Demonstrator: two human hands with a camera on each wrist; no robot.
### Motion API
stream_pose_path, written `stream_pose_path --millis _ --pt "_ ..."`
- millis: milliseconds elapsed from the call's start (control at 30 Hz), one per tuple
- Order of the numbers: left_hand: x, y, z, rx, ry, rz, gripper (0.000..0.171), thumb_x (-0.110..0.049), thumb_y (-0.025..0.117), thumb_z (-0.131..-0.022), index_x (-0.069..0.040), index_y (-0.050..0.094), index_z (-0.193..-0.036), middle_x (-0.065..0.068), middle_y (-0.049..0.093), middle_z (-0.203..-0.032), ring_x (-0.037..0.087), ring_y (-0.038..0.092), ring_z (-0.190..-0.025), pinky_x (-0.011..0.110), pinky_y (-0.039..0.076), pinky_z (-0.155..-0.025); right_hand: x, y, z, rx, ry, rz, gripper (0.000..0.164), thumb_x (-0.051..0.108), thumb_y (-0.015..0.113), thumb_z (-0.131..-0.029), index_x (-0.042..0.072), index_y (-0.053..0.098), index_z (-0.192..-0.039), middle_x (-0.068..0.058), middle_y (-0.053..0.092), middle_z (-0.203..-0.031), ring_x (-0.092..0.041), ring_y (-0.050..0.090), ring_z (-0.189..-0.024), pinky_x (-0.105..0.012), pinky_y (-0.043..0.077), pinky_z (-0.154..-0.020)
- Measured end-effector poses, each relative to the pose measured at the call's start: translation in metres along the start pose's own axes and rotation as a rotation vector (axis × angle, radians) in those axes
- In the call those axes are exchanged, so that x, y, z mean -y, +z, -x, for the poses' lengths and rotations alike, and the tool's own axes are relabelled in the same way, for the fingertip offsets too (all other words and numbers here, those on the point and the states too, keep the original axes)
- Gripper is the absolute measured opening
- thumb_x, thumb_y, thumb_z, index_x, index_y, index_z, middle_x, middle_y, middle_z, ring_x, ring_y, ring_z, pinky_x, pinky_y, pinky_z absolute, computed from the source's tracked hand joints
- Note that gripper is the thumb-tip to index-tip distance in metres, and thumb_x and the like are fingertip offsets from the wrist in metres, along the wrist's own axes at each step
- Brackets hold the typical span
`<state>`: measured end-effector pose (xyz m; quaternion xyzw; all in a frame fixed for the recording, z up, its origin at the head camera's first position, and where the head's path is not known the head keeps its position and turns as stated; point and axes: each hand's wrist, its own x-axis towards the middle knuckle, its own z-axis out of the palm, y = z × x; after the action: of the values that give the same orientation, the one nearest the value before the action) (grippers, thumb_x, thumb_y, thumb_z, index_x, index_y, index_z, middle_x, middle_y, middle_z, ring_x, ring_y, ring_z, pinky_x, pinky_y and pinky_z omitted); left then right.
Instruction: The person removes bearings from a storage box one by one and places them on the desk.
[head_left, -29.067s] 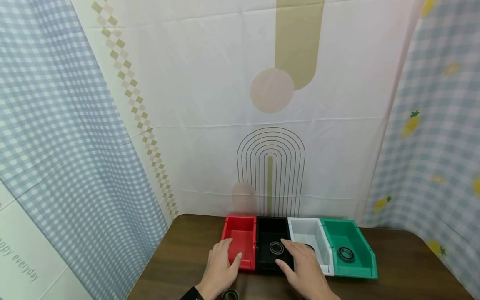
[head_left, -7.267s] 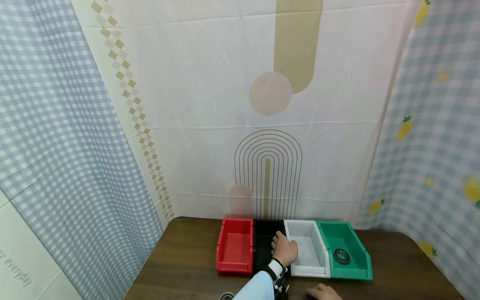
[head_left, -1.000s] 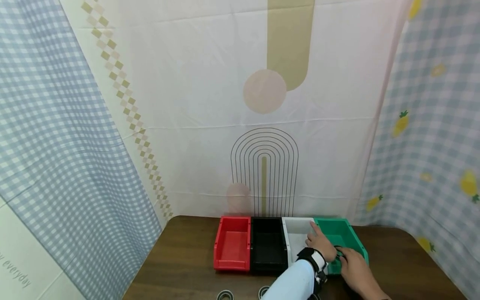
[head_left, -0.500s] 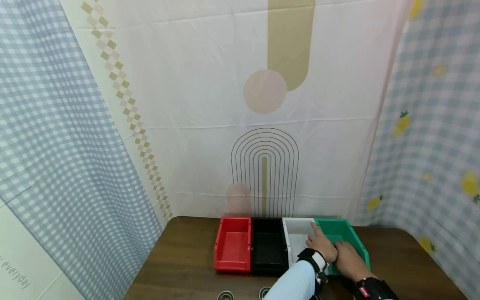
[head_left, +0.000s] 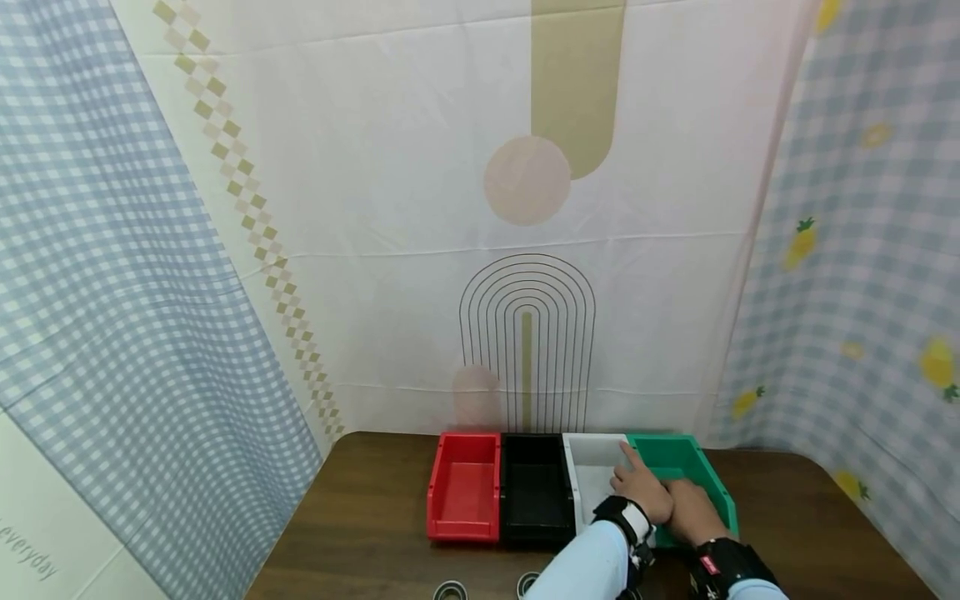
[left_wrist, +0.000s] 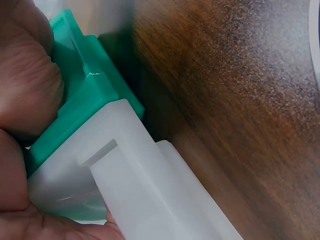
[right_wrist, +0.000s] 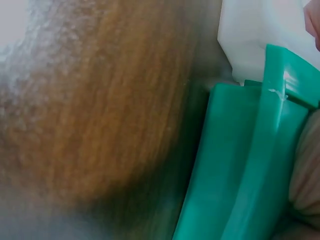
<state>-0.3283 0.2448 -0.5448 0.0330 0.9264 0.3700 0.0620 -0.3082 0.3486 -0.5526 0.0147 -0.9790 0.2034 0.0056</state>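
Note:
My left hand (head_left: pixel 643 493) is over the border between the white bin (head_left: pixel 592 454) and the green bin (head_left: pixel 678 458), one finger stretched forward. My right hand (head_left: pixel 696 510) meets its right side above the green bin, knuckles up and fingers bent. Earlier a bearing showed between them; both hands now cover it, and I cannot tell whether the right fingers still pinch it. In the left wrist view, the walls of the white bin (left_wrist: pixel 135 165) and green bin (left_wrist: pixel 85 102) stand beside the hands. The right wrist view shows the green bin's outer wall (right_wrist: pixel 230 150).
To the left stand the black bin (head_left: pixel 534 475) and the red bin (head_left: pixel 465 475), all side by side. One bearing (head_left: pixel 450 583) lies at the near edge of view, with another bearing (head_left: pixel 523 576) by the left sleeve (head_left: pixel 588 567). Brown table (head_left: pixel 360 517) surrounds the bins.
A second ago the bearing showed between my hands. My right hand has since turned knuckles up and moved forward and left over it. The left hand has barely moved.

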Motion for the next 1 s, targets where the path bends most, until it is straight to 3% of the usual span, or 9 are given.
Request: stream_pose_path --millis 200,367,1000 --pt "0.0004 -0.0011 0.0019 -0.015 -0.006 0.004 0.095 -0.028 0.074 -0.091 -0.017 0.021 -0.169 0.024 0.056 -0.14 0.038 0.056 -0.122 0.051 0.055 -0.096 0.0052 0.0002 0.0031 -0.049 -0.016 0.037 0.019 0.001 0.064 -0.095 0.0 0.077 -0.109 -0.014 0.074 -0.099 -0.037 0.065 -0.096 -0.057 0.053 -0.085" --pt "-0.0004 -0.0019 0.0026 -0.025 -0.01 0.018 0.095 -0.029 0.075 -0.091 -0.017 0.022 -0.169 0.022 0.057 -0.136 0.036 0.055 -0.118 0.049 0.055 -0.092 0.0065 -0.0005 0.0037 -0.034 -0.001 0.036 0.024 0.003 0.064 -0.096 -0.004 0.075 -0.116 -0.019 0.074 -0.105 -0.041 0.064 -0.1 -0.061 0.053 -0.089" --pt "-0.0003 -0.0084 0.0079 -0.014 -0.007 0.005 0.094 -0.031 0.072 -0.095 -0.019 0.018 -0.171 0.021 0.055 -0.139 0.034 0.054 -0.119 0.048 0.055 -0.091 0.0075 -0.0001 0.0009 0.009 0.015 0.042 0.024 0.007 0.066 -0.097 -0.003 0.075 -0.116 -0.018 0.073 -0.105 -0.04 0.063 -0.1 -0.06 0.052 -0.09"
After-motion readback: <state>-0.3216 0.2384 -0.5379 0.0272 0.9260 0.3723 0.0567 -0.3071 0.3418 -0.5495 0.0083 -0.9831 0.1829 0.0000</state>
